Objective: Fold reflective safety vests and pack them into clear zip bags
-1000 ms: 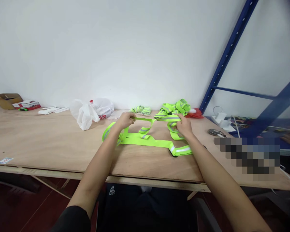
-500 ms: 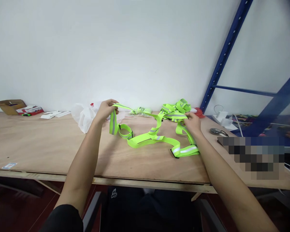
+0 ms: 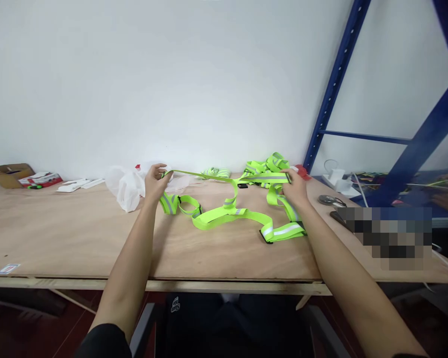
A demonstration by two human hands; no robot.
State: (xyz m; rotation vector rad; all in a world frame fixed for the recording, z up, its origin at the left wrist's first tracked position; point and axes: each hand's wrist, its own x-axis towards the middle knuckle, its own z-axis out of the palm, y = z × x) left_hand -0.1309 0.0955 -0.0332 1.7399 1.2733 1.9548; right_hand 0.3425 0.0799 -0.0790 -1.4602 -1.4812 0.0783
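Note:
A neon yellow-green reflective harness (image 3: 224,217) with grey stripes and black buckles is spread over the wooden table. My left hand (image 3: 157,183) is closed on one of its straps, raised above the tabletop. My right hand (image 3: 294,188) pinches another strap on the far right side. Between both hands the upper straps run nearly straight across, meeting in the middle, where a short piece leads down to the lower band lying on the table. Behind it, near the wall, sits a heap of similar neon straps (image 3: 278,163), with a rolled bundle (image 3: 217,172) to its left.
On the wooden table (image 3: 78,233) are a white plastic bag (image 3: 125,186), an open cardboard box (image 3: 9,175), a red and white box (image 3: 41,179) and white papers (image 3: 78,184) at left. A blue metal rack (image 3: 332,89), white plugs (image 3: 339,181) and a round black object (image 3: 326,200) are at right.
My left hand has moved left and slightly down, drawing the upper strap tauter. My right hand still holds its strap, which lies flatter. The view has shifted slightly.

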